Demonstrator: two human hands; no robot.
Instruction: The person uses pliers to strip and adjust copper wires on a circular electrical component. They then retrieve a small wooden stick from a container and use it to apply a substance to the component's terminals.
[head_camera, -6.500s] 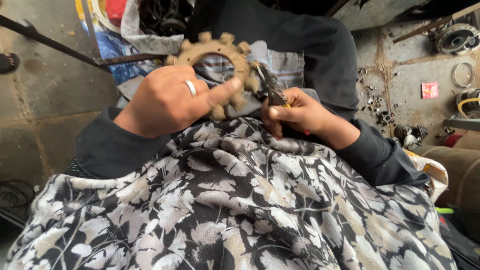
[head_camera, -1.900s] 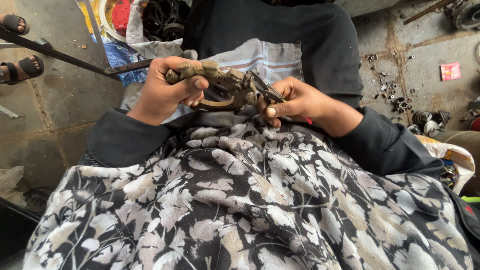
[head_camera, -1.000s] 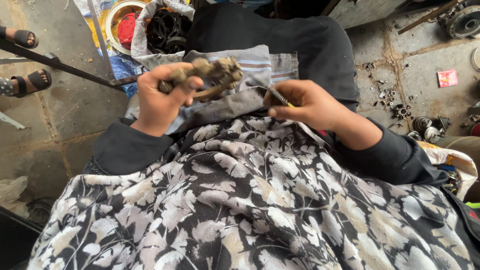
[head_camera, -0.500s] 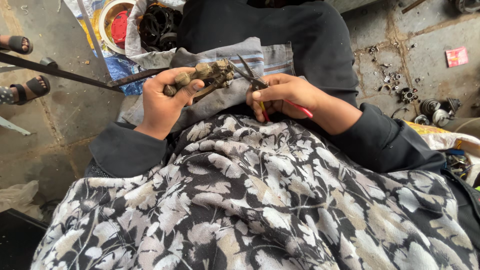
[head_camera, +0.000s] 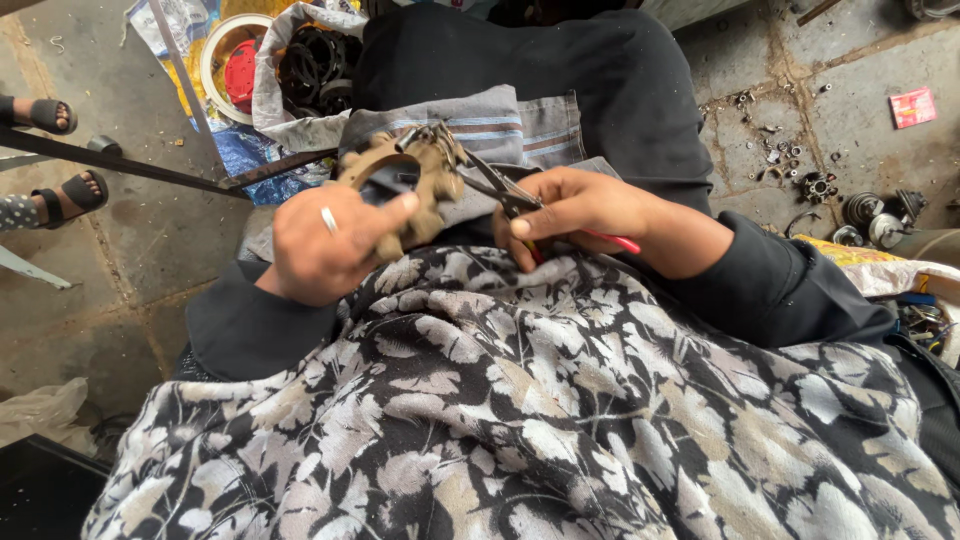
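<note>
My left hand, with a ring on one finger, grips a greasy brown toothed gear ring and holds it tilted over my lap. My right hand is closed on red-handled pliers, whose dark jaws reach left onto the gear's rim. Both hands work above a grey striped cloth spread over my black trousers. A black-and-white flowered garment fills the lower half of the view.
A white sack of dark rubber rings and a round bowl with a red part lie at the upper left. A long metal bar crosses the left. Small metal parts litter the concrete floor at right. Someone's sandalled feet are at far left.
The gear has tipped from nearly edge-on to showing more of its face. The pliers' jaws have come back onto its rim. The view has shifted slightly.
</note>
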